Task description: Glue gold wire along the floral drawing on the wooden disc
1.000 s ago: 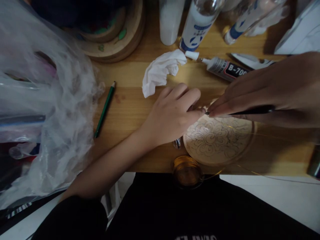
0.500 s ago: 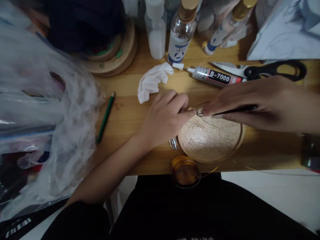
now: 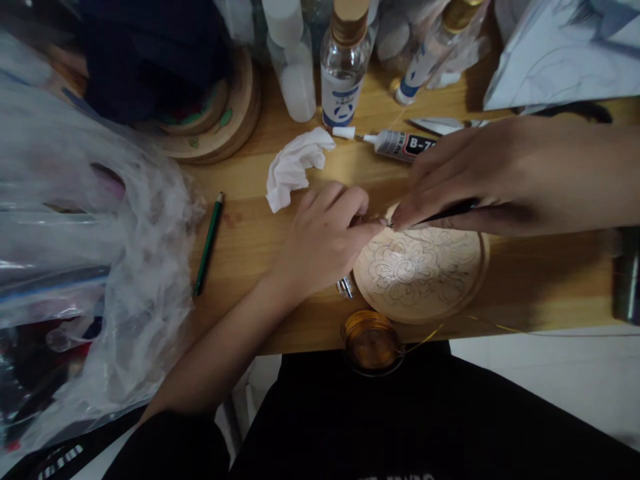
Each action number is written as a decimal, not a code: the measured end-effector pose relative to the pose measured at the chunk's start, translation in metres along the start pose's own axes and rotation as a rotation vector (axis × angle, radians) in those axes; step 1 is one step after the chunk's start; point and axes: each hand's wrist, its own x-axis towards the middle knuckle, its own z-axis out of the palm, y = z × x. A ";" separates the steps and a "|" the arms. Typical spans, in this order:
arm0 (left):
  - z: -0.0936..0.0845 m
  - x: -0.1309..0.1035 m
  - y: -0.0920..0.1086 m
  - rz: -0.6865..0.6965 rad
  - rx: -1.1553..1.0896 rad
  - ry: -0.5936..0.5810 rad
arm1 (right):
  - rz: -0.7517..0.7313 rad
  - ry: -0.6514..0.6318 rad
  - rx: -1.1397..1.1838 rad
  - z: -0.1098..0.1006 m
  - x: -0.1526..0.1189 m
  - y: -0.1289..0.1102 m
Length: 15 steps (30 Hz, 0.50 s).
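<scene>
A round wooden board (image 3: pixel 420 280) with a pencilled flower pattern lies near the table's front edge. At its upper left rim is my left hand (image 3: pixel 325 243), thumb and forefinger pinched on something too small to make out. My right hand (image 3: pixel 465 180) reaches in over the board's upper part, closed round a slim black tool (image 3: pixel 450 211); its fingertips nearly meet my left thumb. A spool of golden wire (image 3: pixel 373 339) sits at the table edge below the board, its strand trailing right. Small silvery pieces (image 3: pixel 345 287) lie left of the board.
Crumpled tissue (image 3: pixel 297 167), a B-7000 glue tube (image 3: pixel 400 145) and scissors (image 3: pixel 440 125) lie behind the hands, with bottles (image 3: pixel 343 80) farther back. A green pencil (image 3: pixel 209 243) and plastic bags (image 3: pixel 145 247) are at left. A dark object (image 3: pixel 627 277) stands at right.
The whole view has shifted slightly. My right hand with the black tool has moved a little left and up, now covering part of the glue tube and scissors. My left hand keeps its pinch.
</scene>
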 end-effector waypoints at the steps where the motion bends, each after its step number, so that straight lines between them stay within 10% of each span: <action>1: 0.000 0.000 0.000 -0.007 0.003 -0.009 | -0.005 -0.021 -0.019 0.000 0.003 -0.001; 11: -0.003 0.001 0.000 -0.041 -0.036 -0.084 | 0.175 -0.188 -0.016 -0.008 0.030 -0.005; 13: -0.002 0.002 0.000 -0.041 -0.038 -0.077 | 0.246 -0.142 -0.015 0.011 0.027 0.004; 15: -0.001 0.002 0.001 -0.037 -0.028 -0.032 | 0.338 0.222 -0.167 0.043 0.017 0.016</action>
